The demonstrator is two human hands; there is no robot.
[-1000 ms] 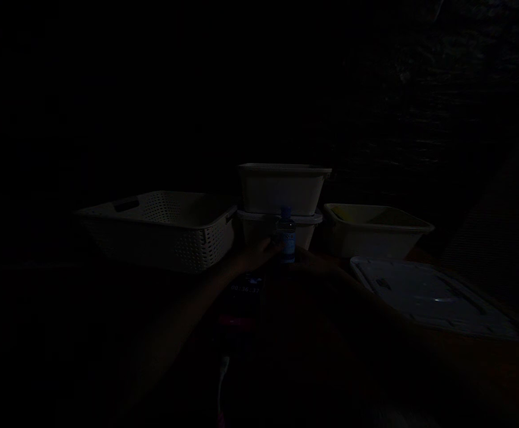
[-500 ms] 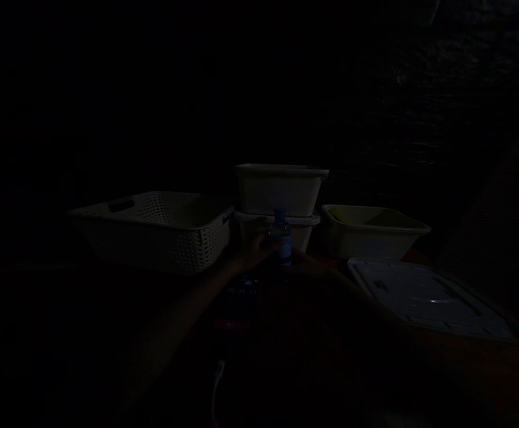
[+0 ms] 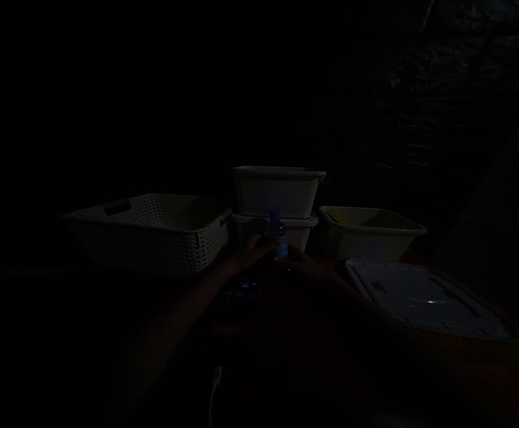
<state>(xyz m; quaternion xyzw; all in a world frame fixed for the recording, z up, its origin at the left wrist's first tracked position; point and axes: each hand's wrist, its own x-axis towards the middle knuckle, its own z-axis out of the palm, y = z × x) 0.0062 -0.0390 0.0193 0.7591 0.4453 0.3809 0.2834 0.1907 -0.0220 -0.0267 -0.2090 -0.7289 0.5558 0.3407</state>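
A small clear bottle with a blue cap and a blue label [image 3: 281,245] stands upright in the middle of a very dark view. My left hand [image 3: 251,249] is closed around its upper left side, the thumb or a finger lying across the label. Lower down, my right hand [image 3: 302,264] grips it from the right, with fingers over the bottom part of the label. The bottle's base is lost in shadow. Nearer to me lies a phone [image 3: 240,303] with a lit timer on its screen, below my left hand.
A perforated white basket [image 3: 183,249] sits at the left. Behind the bottle, one white bin [image 3: 279,193] is stacked on another bin [image 3: 304,232]. Rightward are another open bin [image 3: 366,241] and a flat lid [image 3: 424,297]. A white cable [image 3: 214,383] runs below the phone.
The whole view has shifted slightly. Against the bins, the bottle stays in nearly the same place, while my right fingers now reach farther across its lower part.
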